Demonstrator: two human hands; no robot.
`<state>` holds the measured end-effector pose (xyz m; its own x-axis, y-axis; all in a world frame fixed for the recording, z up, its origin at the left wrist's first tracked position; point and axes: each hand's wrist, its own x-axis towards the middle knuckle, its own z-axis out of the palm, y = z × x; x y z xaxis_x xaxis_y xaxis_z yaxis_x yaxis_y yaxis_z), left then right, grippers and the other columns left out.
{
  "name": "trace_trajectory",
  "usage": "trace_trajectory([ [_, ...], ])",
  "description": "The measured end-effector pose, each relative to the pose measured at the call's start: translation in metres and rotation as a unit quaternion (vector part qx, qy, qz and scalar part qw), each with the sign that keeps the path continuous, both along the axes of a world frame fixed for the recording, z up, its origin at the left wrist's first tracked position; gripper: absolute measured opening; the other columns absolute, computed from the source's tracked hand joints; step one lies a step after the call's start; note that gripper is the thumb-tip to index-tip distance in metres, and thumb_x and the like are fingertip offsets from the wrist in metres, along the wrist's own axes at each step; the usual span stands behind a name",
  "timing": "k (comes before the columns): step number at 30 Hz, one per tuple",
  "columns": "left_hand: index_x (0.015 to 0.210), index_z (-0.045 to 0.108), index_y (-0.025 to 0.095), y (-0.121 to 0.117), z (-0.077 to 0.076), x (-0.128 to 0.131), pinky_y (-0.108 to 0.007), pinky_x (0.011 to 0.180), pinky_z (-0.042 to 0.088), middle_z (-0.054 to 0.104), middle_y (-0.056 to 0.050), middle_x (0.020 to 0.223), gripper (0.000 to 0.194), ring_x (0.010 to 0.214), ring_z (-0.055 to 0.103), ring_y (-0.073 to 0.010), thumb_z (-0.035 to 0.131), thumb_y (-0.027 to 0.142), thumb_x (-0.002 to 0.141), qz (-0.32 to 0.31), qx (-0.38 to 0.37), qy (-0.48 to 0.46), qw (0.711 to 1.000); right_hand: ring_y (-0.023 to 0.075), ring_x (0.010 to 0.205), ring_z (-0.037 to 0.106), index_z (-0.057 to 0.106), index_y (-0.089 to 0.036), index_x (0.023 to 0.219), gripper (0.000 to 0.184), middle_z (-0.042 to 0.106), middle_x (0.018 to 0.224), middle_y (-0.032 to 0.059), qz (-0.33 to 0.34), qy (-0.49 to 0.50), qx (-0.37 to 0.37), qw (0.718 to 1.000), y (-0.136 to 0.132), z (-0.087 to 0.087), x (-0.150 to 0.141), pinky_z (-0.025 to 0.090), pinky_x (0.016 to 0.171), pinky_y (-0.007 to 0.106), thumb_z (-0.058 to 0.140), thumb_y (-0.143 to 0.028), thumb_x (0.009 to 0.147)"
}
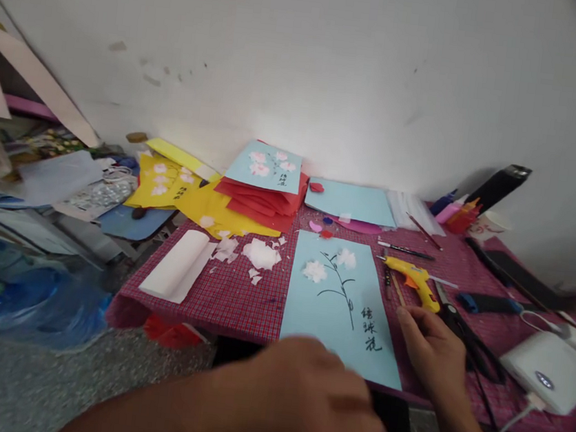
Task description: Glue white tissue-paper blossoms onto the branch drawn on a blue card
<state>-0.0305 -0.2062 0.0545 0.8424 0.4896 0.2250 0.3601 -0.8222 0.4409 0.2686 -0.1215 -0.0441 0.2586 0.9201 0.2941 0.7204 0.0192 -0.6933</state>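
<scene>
My left hand (309, 399) is in the foreground, smeared by motion, over the near edge of a light blue sheet (315, 316). Its fingers seem curled, but what they hold, if anything, does not show. At the sheet's right side, my right hand (431, 350) pinches the near end of a thin wooden stick (397, 291). The sheet carries a drawn black stem with leaves, handwritten characters and two crumpled white paper flowers (315, 270). A yellow glue gun (416, 280) lies just beyond my right hand, with black-handled scissors (466, 337) beside it.
Torn white tissue pieces (261, 254) and a white paper roll (178, 266) lie left. Behind are a red paper stack (263, 199) topped by a finished blue card (267, 165), and more blue sheets (352, 201). A white box with a cable (551, 371) stands right.
</scene>
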Motion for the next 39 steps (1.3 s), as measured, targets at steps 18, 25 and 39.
trace_trajectory([
  [18, 0.095, 0.071, 0.019, 0.141, -0.032, -0.109, -0.033, 0.087, 0.044, 0.071, -0.007, 0.099, 0.02, 0.095, 0.061, -0.0229, 0.061, 0.029, 0.081, 0.309, 0.032, 0.103, 0.945, 0.0221, 0.082, 0.067, 0.072, -0.021, 0.093, 0.037, 0.074, 0.089, 0.0028, 0.008, 0.031, -0.005, 0.999, 0.005, -0.007, 0.008, 0.051, 0.073, 0.029, 0.059, -0.053, 0.084],
  [25, 0.066, 0.063, 0.017, 0.15, -0.03, -0.116, -0.028, 0.068, 0.039, 0.061, -0.003, 0.071, 0.022, 0.071, 0.054, -0.0162, 0.049, 0.023, 0.082, 0.388, -0.01, 0.036, 0.921, 0.022, 0.078, 0.066, 0.072, -0.021, 0.092, 0.037, 0.073, 0.085, 0.0036, 0.008, 0.042, -0.003, 0.999, 0.006, -0.008, 0.007, 0.051, 0.071, 0.03, 0.059, -0.054, 0.083],
  [39, 0.073, 0.062, 0.015, 0.145, -0.017, -0.119, -0.021, 0.055, 0.034, 0.055, 0.002, 0.065, 0.023, 0.059, 0.046, -0.0105, 0.058, 0.038, 0.076, 0.434, -0.223, -0.156, 0.859, 0.0218, 0.081, 0.067, 0.073, -0.022, 0.093, 0.035, 0.074, 0.089, 0.0022, 0.012, 0.051, -0.01, 0.999, 0.005, -0.005, 0.005, 0.05, 0.071, 0.028, 0.06, -0.053, 0.083],
])
